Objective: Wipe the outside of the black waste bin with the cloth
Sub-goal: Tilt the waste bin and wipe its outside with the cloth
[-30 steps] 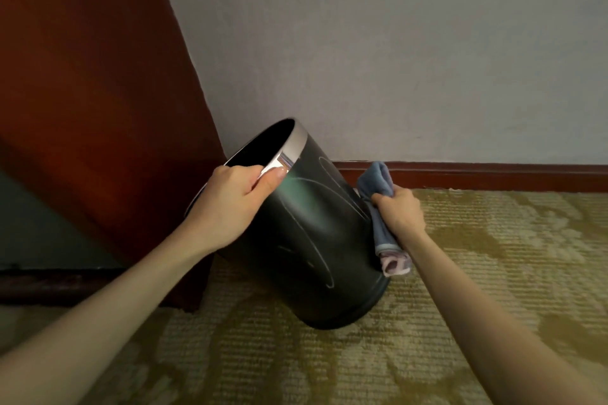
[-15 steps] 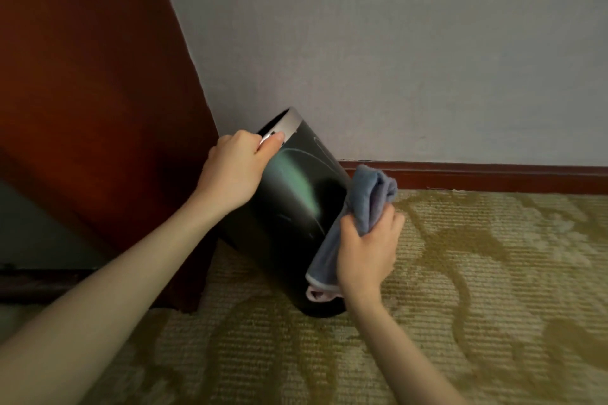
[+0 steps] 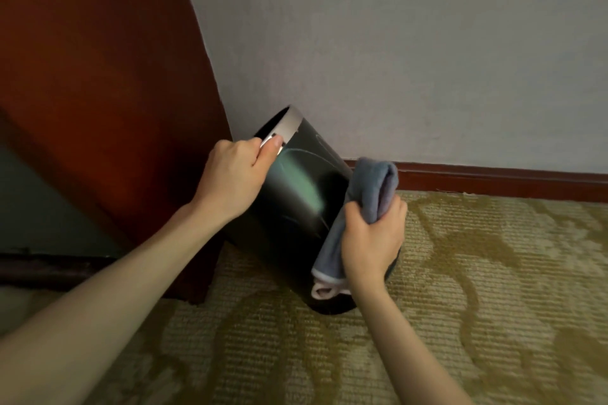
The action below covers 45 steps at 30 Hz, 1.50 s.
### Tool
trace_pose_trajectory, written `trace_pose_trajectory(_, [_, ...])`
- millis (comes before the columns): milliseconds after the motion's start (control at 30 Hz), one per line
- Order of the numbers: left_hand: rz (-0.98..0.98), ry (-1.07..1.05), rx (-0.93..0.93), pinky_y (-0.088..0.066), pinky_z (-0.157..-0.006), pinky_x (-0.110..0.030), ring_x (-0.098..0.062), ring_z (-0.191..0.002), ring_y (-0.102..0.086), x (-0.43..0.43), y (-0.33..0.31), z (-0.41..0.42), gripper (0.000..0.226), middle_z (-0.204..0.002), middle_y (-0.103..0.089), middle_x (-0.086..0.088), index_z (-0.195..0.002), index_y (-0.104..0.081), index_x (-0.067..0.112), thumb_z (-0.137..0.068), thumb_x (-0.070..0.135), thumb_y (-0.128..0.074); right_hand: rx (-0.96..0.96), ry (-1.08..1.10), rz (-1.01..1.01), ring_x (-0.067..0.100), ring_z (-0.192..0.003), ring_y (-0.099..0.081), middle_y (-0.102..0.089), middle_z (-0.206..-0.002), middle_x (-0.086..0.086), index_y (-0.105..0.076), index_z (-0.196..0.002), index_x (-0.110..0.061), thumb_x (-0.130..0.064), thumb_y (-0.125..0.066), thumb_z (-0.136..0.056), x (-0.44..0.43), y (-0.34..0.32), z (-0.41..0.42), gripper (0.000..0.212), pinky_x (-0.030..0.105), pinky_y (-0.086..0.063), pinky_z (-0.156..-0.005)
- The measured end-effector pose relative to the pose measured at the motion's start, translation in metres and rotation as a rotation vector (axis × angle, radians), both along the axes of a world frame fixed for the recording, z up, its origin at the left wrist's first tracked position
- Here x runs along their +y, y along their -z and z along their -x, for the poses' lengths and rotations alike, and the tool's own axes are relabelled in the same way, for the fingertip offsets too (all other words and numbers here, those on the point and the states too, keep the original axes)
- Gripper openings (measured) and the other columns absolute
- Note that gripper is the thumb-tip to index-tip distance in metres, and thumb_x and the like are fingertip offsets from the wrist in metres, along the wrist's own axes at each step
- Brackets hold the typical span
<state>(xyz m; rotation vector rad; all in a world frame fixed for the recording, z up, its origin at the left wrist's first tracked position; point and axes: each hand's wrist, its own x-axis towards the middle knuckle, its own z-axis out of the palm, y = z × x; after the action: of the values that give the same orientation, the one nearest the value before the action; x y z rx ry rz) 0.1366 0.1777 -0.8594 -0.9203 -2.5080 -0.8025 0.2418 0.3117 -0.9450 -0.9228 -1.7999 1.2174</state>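
Observation:
The black waste bin (image 3: 296,207) with a silver rim stands tilted on the carpet, its mouth leaning up and to the left toward the wooden panel. My left hand (image 3: 233,177) grips the silver rim, thumb on the outside. My right hand (image 3: 371,237) holds a folded blue-grey cloth (image 3: 371,184) with a pink-white edge against the bin's right side. The hand and the cloth hide the bin's lower right wall.
A dark red wooden panel (image 3: 98,92) rises at the left, close against the bin. Behind stands a pale wall (image 3: 411,43) with a red-brown skirting board (image 3: 493,181). Patterned beige-green carpet (image 3: 477,289) covers the floor to the right and front.
A second ago my right hand held the cloth at the bin's far right side; it has come round to the near right side. The bin has tilted more upright, its opening less visible.

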Motion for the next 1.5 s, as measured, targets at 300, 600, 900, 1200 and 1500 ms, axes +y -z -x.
trace_pose_trajectory(300, [-0.001,0.117,0.017,-0.033,-0.038,-0.041,-0.029,-0.035,-0.040,-0.009,0.009,-0.009,0.049,-0.043,-0.040,-0.010,-0.055,-0.046,0.004,-0.096,0.031,-0.041,-0.306,-0.159,0.375,0.021,-0.067,-0.055,-0.059,-0.083,0.009,-0.057,-0.101,-0.003,-0.027,-0.064,-0.076,0.089,-0.008,0.040,0.035,0.030,-0.042,-0.057])
trace_pose_trajectory(600, [-0.096,0.063,0.057,-0.035,-0.034,-0.036,-0.023,-0.032,-0.041,-0.025,0.018,-0.003,0.051,-0.041,-0.040,-0.002,-0.054,-0.044,0.009,-0.096,0.037,-0.038,-0.559,-0.258,0.134,0.037,-0.096,-0.057,-0.060,-0.114,0.019,-0.055,-0.119,-0.006,-0.037,-0.059,-0.078,0.091,-0.011,0.066,0.052,0.035,-0.041,-0.073])
trace_pose_trajectory(900, [-0.081,-0.114,-0.006,-0.040,-0.050,-0.042,-0.035,-0.048,-0.048,-0.017,0.016,0.013,0.056,-0.045,-0.039,-0.003,-0.052,-0.043,0.014,-0.098,0.045,-0.032,-0.297,-0.072,-0.063,0.039,-0.090,-0.058,-0.062,-0.103,0.013,-0.059,-0.105,-0.018,-0.043,-0.052,-0.074,0.027,-0.033,0.048,0.041,0.045,-0.048,-0.079])
trace_pose_trajectory(1200, [-0.148,-0.123,-0.226,-0.030,-0.054,-0.037,-0.024,-0.048,-0.037,-0.012,0.009,0.034,0.062,-0.044,-0.033,-0.003,-0.045,-0.034,0.010,-0.094,0.047,-0.043,-0.024,-0.026,-0.336,0.021,-0.076,-0.048,-0.042,-0.090,-0.003,-0.058,-0.098,-0.015,-0.033,-0.059,-0.072,-0.045,-0.019,0.025,0.032,0.034,-0.031,-0.072])
trace_pose_trajectory(1500, [-0.107,-0.026,-0.238,-0.026,-0.050,-0.035,-0.027,-0.051,-0.034,-0.010,0.003,0.025,0.058,-0.053,-0.037,-0.020,-0.056,-0.042,-0.004,-0.095,0.038,-0.048,-0.016,-0.070,-0.087,0.027,-0.076,-0.054,-0.053,-0.090,0.005,-0.054,-0.088,-0.014,-0.035,-0.060,-0.074,-0.007,-0.028,0.040,0.026,0.047,-0.046,-0.073])
